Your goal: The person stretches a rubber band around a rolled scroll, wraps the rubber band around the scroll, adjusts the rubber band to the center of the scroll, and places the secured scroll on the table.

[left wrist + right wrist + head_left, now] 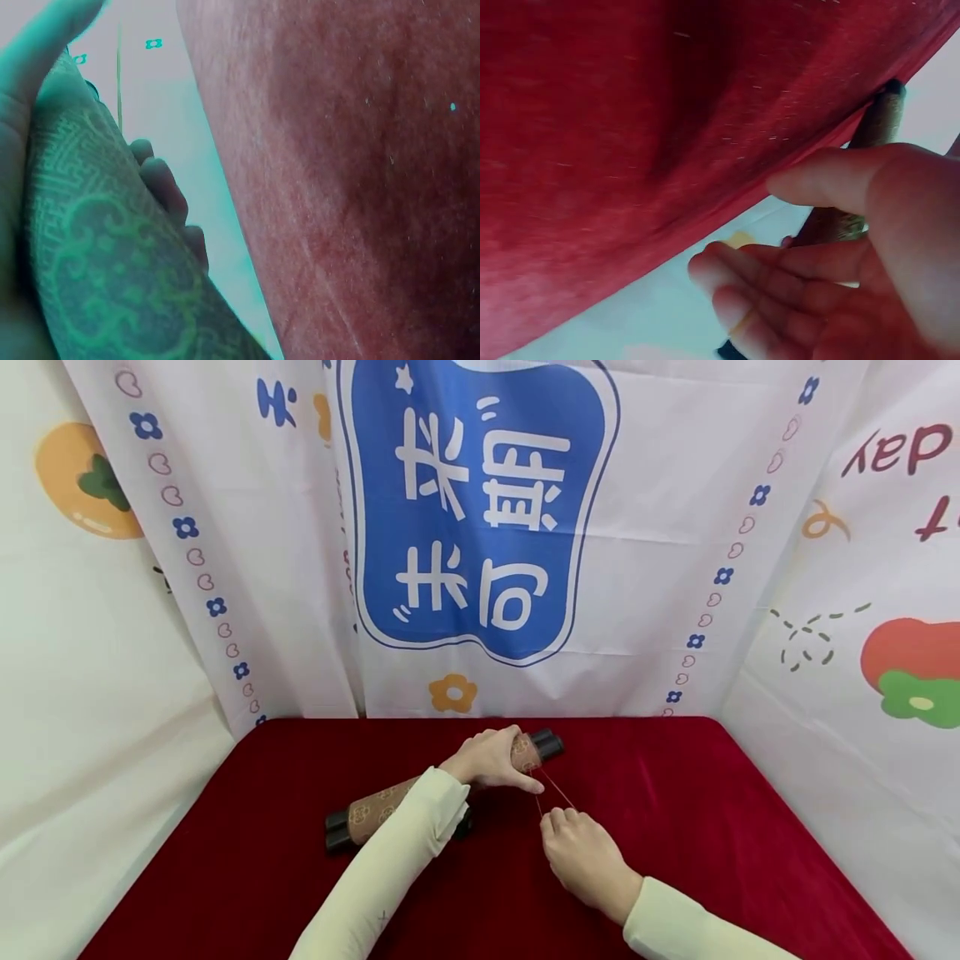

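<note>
A rolled scroll (372, 814) in brown patterned cloth, with paired black rod ends, lies slanted on the table. My left hand (491, 758) grips it near its far right end; the left wrist view shows thumb and fingers around the patterned roll (127, 262). From that end a thin rubber band (558, 789) stretches in two taut strands to my right hand (585, 860), which holds it with curled fingers a little nearer the front. In the right wrist view, a thin line of the band (742, 322) crosses one finger. The left forearm covers the scroll's middle.
Dark red cloth (675, 827) covers the table. A small black thing (462, 823) shows partly beside the left sleeve; its kind cannot be told. Printed white curtains (652, 610) hang behind and on both sides.
</note>
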Demonstrator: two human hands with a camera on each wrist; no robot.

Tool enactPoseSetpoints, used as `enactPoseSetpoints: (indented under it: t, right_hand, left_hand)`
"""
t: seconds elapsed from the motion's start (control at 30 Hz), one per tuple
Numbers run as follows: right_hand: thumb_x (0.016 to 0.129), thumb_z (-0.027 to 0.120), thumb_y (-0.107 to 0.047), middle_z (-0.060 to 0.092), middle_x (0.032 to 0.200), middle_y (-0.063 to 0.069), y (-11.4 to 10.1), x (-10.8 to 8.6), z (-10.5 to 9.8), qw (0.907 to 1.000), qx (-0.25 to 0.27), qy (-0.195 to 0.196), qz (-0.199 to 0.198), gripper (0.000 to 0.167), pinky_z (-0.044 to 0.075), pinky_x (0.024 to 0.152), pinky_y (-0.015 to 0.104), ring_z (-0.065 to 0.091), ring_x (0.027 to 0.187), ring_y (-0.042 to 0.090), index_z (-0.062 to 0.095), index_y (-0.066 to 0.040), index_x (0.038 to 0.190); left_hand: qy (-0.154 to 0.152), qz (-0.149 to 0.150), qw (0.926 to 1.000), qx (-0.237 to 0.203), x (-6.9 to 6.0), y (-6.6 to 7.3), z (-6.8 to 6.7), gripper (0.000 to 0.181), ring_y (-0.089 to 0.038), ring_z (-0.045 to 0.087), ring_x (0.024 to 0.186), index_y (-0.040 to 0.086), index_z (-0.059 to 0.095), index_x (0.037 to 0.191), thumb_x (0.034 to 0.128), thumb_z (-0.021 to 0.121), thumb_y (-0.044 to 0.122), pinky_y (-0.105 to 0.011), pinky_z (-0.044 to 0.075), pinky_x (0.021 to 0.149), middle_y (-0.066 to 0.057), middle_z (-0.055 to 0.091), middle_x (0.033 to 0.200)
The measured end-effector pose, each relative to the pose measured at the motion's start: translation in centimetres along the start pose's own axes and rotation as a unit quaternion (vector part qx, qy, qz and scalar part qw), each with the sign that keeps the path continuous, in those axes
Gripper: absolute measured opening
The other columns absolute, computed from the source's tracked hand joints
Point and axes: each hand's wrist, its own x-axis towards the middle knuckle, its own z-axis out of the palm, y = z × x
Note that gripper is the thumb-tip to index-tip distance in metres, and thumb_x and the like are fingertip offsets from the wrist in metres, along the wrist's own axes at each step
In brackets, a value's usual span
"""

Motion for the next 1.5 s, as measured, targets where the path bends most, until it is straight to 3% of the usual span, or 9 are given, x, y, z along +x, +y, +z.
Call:
enactPoseSetpoints:
  t: [0.17,0.33,0.53,0.77,0.9,1.0,1.23,1.4,1.5]
  right_hand:
    - [0.092,0.076,-0.024,0.061,0.076,0.001,-1.1,0.9,-1.1,0.9985,-0.050,0.021,-0.001,0.015,0.054,0.065,0.026,0.058,0.066,0.014,0.074,-0.009,0.092]
    - [0.098,0.070,-0.029,0.059,0.074,-0.001,-1.9,2.0,-2.2,0.9970,-0.077,0.005,-0.011,0.020,0.054,0.068,0.026,0.055,0.066,0.014,0.069,-0.015,0.084]
    - [0.103,0.065,-0.034,0.062,0.077,-0.002,-2.9,2.7,-3.0,0.9948,-0.096,-0.018,-0.029,0.026,0.057,0.075,0.025,0.059,0.070,0.014,0.066,-0.015,0.085]
    - [0.101,0.065,-0.033,0.062,0.078,-0.003,-3.2,1.7,-2.7,0.9932,-0.104,-0.014,-0.051,0.022,0.057,0.080,0.025,0.061,0.072,0.012,0.068,-0.015,0.088]
    - [0.100,0.065,-0.031,0.065,0.085,-0.001,-2.2,0.7,-1.7,0.9937,-0.104,-0.013,-0.038,0.018,0.056,0.078,0.026,0.062,0.077,0.014,0.071,-0.015,0.104]
    - [0.099,0.066,-0.034,0.067,0.097,0.003,-1.0,-0.2,-0.7,0.9938,-0.103,-0.013,-0.038,0.026,0.057,0.083,0.029,0.064,0.085,0.018,0.070,-0.016,0.119]
    - [0.078,0.079,-0.033,0.064,0.109,0.015,3.0,-2.0,3.6,0.9974,-0.037,0.037,-0.050,0.051,0.057,0.092,0.036,0.062,0.095,0.027,0.070,-0.017,0.126]
    - [0.079,0.081,-0.023,0.061,0.135,0.028,6.9,-2.3,5.4,0.9960,0.051,0.046,-0.057,0.040,0.055,0.107,0.042,0.065,0.121,0.038,0.079,-0.017,0.119]
    - [0.082,0.080,-0.011,0.055,0.146,0.031,8.9,-1.9,5.6,0.9885,0.134,0.048,-0.051,0.027,0.052,0.112,0.047,0.061,0.134,0.041,0.084,-0.010,0.109]
  left_hand:
    - [0.022,0.004,0.9994,0.025,0.3,0.6,1.0,0.095,-0.025,0.070,0.106,0.010,0.049,0.150,0.0768,0.086,0.058,-0.047,0.056,0.096,-0.008,0.071,0.126]
    - [0.067,0.014,0.9963,0.052,0.7,1.2,1.4,0.083,-0.021,0.068,0.086,0.013,0.055,0.137,0.0757,0.086,0.058,-0.043,0.055,0.079,-0.003,0.070,0.100]
    - [0.095,0.021,0.9933,0.063,0.4,0.9,1.6,0.084,-0.019,0.067,0.081,0.014,0.057,0.127,0.0731,0.083,0.073,-0.037,0.053,0.072,0.000,0.069,0.093]
    - [0.065,0.035,0.9962,0.045,0.3,0.3,2.0,0.087,-0.017,0.066,0.084,0.015,0.060,0.128,0.0791,0.064,0.087,-0.036,0.054,0.077,-0.001,0.071,0.100]
    - [0.032,0.041,0.9984,0.021,0.2,0.6,1.8,0.080,-0.017,0.064,0.082,0.016,0.061,0.122,0.0857,0.051,0.087,-0.034,0.052,0.078,0.000,0.068,0.095]
    - [0.016,0.043,0.9989,0.006,0.0,0.9,1.5,0.074,-0.017,0.062,0.078,0.017,0.061,0.115,0.0910,0.044,0.086,-0.033,0.051,0.075,0.000,0.065,0.090]
    - [0.031,0.078,0.9963,0.018,-0.9,1.1,1.0,0.052,-0.016,0.066,0.085,0.019,0.061,0.109,0.1055,0.032,0.063,-0.036,0.054,0.081,0.001,0.068,0.094]
    - [0.039,0.099,0.9940,0.023,-1.5,1.1,0.9,0.036,-0.016,0.064,0.085,0.021,0.057,0.102,0.1055,0.029,0.043,-0.038,0.052,0.083,0.003,0.067,0.094]
    - [0.036,0.107,0.9935,0.016,-1.8,1.2,1.1,0.034,-0.016,0.062,0.084,0.020,0.057,0.101,0.1045,0.028,0.038,-0.038,0.052,0.083,0.002,0.067,0.095]
